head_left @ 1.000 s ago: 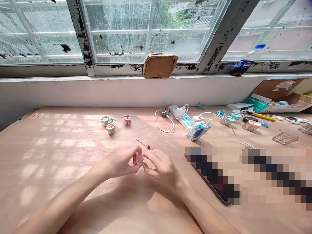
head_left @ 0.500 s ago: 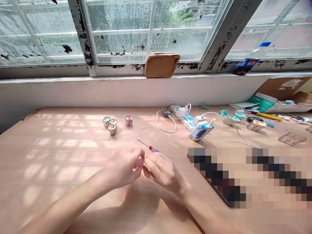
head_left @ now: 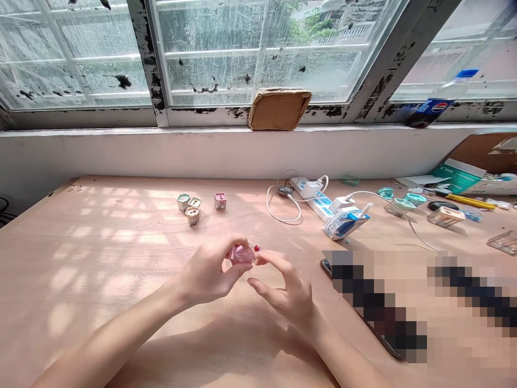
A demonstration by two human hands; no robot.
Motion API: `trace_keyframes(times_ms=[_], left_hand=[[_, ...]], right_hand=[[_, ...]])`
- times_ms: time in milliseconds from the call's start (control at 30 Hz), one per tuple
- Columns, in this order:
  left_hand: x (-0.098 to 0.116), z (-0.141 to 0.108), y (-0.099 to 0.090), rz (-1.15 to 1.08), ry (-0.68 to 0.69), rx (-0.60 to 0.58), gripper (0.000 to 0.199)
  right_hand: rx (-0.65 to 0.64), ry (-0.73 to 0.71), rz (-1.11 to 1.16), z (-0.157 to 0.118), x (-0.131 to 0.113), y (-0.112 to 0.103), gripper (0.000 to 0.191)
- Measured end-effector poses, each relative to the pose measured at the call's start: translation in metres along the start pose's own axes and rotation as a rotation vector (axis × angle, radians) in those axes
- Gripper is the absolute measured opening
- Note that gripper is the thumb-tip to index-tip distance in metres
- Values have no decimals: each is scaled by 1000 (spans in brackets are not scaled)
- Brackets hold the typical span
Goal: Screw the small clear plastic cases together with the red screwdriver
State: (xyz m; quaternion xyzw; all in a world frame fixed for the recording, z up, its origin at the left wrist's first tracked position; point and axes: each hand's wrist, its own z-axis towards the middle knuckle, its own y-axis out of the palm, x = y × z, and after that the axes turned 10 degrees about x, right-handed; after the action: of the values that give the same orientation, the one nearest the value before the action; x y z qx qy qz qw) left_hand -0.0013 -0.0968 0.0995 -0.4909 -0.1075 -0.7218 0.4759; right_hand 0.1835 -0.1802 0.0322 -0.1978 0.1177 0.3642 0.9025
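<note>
The left hand [head_left: 214, 272] grasped a small clear pink piece [head_left: 242, 255] between thumb and fingers, holding it up over the near middle of the table [head_left: 81, 302]. The right hand [head_left: 293, 293] was loosely spread with nothing in its grasp, thumb and index finger apart; its index fingertip was right by the piece's right edge, and whether it touched could not be told. Just beyond the piece lay a screwdriver [head_left: 257, 248], mostly hidden, its red part showing.

Farther off to the left, three small boxes [head_left: 193, 216] stood clustered, one with a green top and two with cream tops, and a pink-topped box [head_left: 220, 201] stood a little to their right. Toward the far right were a white-and-blue power strip [head_left: 322, 206] with plugs in it and, just nearer, a tilted blue-and-white carton [head_left: 342, 224].
</note>
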Motion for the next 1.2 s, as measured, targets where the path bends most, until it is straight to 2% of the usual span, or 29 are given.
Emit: trace_keyframes(times_ms=[133,233,367,433,500,600,767,900,967,1067,1200], left_hand=[[-3,-5,9,-187,-26,96,19],[-6,-11,16,-289,-4,148,26],[-11,-14,23,-385,25,160,30],[-13,-15,25,-449,-1,158,30],[-15,-16,27,-503,-57,169,29],[-18,-19,27,-483,-139,181,32],[-22,-21,25,-417,-119,129,32],[-22,-19,24,-431,-113,109,33],[-20,-18,23,-468,-151,78,35],[-18,-15,19,-517,-213,-35,40],[-19,-7,11,-533,-188,-131,42]], right_hand=[[-41,69,45,-3,-6,9,47],[-9,113,82,-5,-11,13,42],[53,177,93,-7,-14,13,34],[78,218,121,-8,-15,13,31],[74,287,190,-8,-16,13,32],[19,468,388,-8,-19,15,35],[-127,741,776,-3,-28,14,54],[-190,886,922,5,-32,12,62],[-200,938,957,7,-34,11,62],[-198,989,1027,7,-34,11,66],[-231,1029,1122,5,-32,10,63]])
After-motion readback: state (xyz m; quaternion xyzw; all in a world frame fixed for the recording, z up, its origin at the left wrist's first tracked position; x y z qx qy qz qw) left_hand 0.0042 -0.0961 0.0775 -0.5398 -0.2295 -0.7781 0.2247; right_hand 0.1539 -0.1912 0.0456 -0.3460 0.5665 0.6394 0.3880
